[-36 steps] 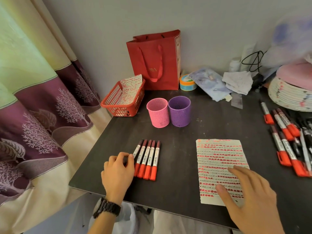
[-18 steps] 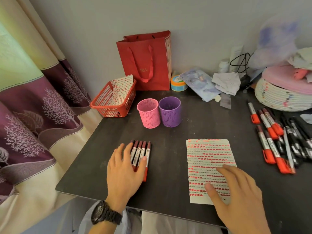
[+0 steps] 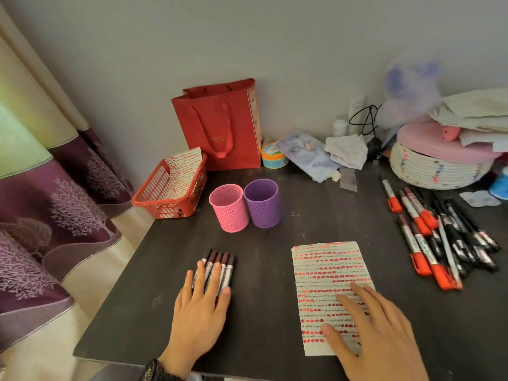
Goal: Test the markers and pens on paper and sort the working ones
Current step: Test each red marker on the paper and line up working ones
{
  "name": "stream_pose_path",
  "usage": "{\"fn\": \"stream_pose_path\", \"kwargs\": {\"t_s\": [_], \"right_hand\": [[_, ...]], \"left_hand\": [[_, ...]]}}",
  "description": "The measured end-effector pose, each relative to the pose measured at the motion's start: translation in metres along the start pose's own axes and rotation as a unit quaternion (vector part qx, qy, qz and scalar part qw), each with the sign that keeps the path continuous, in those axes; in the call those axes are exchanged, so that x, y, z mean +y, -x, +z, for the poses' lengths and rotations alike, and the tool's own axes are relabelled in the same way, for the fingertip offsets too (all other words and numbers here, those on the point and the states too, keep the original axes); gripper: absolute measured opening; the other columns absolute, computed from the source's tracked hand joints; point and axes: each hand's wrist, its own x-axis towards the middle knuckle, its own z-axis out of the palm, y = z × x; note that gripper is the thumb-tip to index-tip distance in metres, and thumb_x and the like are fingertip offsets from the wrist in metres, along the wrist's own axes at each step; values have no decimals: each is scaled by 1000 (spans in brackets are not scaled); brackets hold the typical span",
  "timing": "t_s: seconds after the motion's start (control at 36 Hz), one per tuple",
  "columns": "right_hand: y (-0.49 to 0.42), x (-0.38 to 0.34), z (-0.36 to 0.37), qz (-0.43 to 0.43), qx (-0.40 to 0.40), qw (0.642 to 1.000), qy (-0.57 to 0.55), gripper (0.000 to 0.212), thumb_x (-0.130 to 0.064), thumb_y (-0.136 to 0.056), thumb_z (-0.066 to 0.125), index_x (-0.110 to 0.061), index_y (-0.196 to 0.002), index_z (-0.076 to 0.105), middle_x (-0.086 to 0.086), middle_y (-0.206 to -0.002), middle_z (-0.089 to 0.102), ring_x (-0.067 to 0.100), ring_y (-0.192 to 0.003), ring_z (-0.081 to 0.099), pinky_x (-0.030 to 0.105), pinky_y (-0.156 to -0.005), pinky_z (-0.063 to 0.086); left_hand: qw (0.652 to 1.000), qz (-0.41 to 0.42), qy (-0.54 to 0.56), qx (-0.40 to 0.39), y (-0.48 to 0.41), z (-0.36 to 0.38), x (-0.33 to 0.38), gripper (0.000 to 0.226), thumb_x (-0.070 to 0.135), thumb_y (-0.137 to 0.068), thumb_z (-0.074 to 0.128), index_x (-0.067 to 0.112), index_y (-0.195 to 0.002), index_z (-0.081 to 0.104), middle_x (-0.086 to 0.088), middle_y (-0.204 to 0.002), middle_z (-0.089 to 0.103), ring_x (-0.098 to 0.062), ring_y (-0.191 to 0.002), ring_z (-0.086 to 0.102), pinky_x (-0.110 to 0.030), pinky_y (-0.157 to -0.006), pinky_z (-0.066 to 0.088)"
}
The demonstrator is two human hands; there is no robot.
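Markers (image 3: 220,264) in tight row near desk (image 3: 275,224) front edge, under my left hand (image 3: 199,306), fingers straight, gripping nothing; right hand (image 3: 379,334) flat on marked paper (image 3: 327,270), likewise empty; my plan: press lightly, square row, gather all together so none rolls.

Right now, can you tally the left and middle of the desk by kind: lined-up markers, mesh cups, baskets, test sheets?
Lined-up markers, under the left hand: 5
Mesh cups: 2, pink cup and purple cup
Red basket: 1
Test sheets: 2, desk sheet under the right hand, basket sheet
Total: 10
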Motion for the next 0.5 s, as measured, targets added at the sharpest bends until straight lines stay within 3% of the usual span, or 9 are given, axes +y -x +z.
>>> {"fn": "stream_pose_path", "kwargs": {"t_s": [0.17,0.33,0.44,0.5], "right_hand": [[6,-1,-1,-7,26,999,-20,114,-91,-52,-23,-52,-153,13,-20,-166,-7,9,-154,-5,40,-124,-1],[9,0,2,-11,40,998,-42,98,-91,-65,-7,-52,-152,16,-21,-166,-3,10,-154,-2,36,-118,-11],[9,1,4,-15,57,997,-47,97,-92,-67,-8,-52,-150,19,-22,-165,-1,9,-154,1,36,-118,-11],[10,0,5,-15,66,996,-53,103,-93,-63,-16,-52,-149,22,-22,-165,2,9,-153,3,36,-119,-10]], "left_hand": [[1000,-6,-17,-3,2,1,3,63,59,-101,9,40,-159,-7,4,-168,-16,-21,-155,-15,-39,-127,1],[998,-20,-29,43,14,-8,18,64,61,-100,13,42,-160,4,2,-170,-4,-26,-156,-3,-46,-126,10],[995,38,-31,82,22,-16,36,68,63,-94,7,44,-158,-3,6,-169,-6,-19,-154,-16,-43,-124,-4],[992,80,-9,97,27,-14,50,64,62,-97,18,47,-154,-7,10,-167,-10,-10,-149,-25,-36,-121,-12]]}}
